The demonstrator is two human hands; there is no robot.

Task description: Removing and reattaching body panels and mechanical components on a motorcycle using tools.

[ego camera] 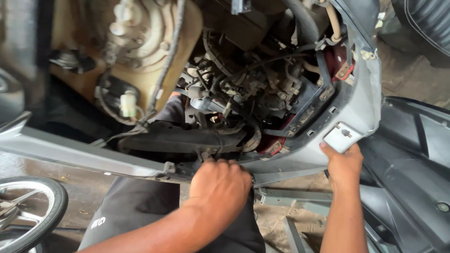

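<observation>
- Near the middle of the scene, left hand curled knuckles-up at the lower edge of the scooter's grey body panel, fingers tucked under the rim beside a small bracket; cannot tell what, if anything, sits inside the closed fingers.
- To the right, right hand pressed against the panel's corner, thumb up beside a pale mounting tab, fingers wrapped behind the edge; looks like a bracing hold, keeping the loose panel steady.
- Panel tilted away from the frame, exposing the engine bay: tangled black hoses and wiring in the centre, a red frame part behind.
- Far left, a dusty tan casing with a white connector hanging on a cable.
- Below the hoses, a black duct crossing just above the left hand, crowding access to the rim.
- Near left, a spoked wheel on the floor; dark trousers beneath the forearms.
- Right, black bodywork lying close by the right forearm.
</observation>
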